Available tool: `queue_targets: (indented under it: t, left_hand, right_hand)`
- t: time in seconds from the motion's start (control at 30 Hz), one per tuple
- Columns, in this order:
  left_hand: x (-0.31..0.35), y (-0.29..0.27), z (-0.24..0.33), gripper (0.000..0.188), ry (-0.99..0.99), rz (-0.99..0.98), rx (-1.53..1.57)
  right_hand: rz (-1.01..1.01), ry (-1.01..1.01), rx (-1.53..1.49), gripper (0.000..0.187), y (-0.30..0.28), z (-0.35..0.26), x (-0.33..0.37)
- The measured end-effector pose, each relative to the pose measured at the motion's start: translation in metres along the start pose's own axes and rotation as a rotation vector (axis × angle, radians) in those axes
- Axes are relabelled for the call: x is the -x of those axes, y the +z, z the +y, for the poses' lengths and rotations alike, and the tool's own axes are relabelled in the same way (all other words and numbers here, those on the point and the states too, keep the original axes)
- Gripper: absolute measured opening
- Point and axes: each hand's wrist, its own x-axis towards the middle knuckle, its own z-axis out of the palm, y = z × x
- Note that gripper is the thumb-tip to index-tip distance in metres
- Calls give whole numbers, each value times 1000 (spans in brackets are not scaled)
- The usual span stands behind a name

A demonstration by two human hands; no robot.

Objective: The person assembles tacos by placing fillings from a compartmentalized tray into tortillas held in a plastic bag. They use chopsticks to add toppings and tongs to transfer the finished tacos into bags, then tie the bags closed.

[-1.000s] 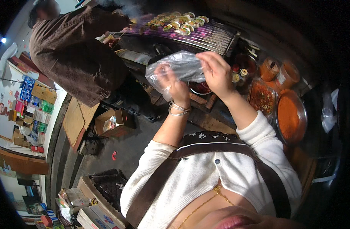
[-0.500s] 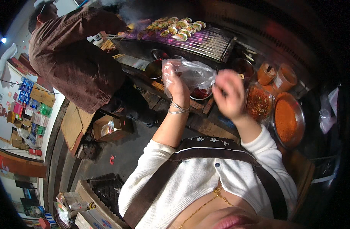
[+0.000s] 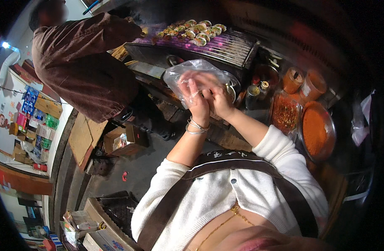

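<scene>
A clear plastic bag is spread over my left hand, whose fingers look stretched out behind the thin film. Silver bangles circle that wrist. Close against it, my right hand has its fingers curled in on the bag's edge, though the fingertips are partly hidden. Both hands are raised in front of the grill, over the shelf with the bowls. Film and fingers overlap, so the bag's mouth is hard to make out.
Topped shellfish lie on the grill beyond my hands. At the left, a co-worker reaches over it. To the right are a tray of chilli flakes, a bowl of orange powder, tubs and seasoning bottles.
My right hand has moved left, from beyond the bag's stretched end to beside my left hand. The bag has widened and bunched above both hands. The co-worker's arm has shifted slightly.
</scene>
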Motion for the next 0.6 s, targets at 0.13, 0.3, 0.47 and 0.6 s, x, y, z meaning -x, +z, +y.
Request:
queue_targets:
  t: [0.13, 0.3, 0.47, 0.6]
  left_hand:
    - [0, -2, 10, 37, 306, 31, -315]
    - [-1, 5, 15, 45, 238, 58, 22]
    - [-1, 9, 21, 51, 223, 64, 249]
    - [3, 6, 22, 52, 177, -10, 103]
  right_hand:
    - [53, -103, 126, 38, 6, 0, -9]
    - [-133, 335, -663, 45, 19, 4, -30]
    - [266, 446, -1002, 47, 14, -21, -43]
    - [369, 378, -861, 35, 11, -41, -38]
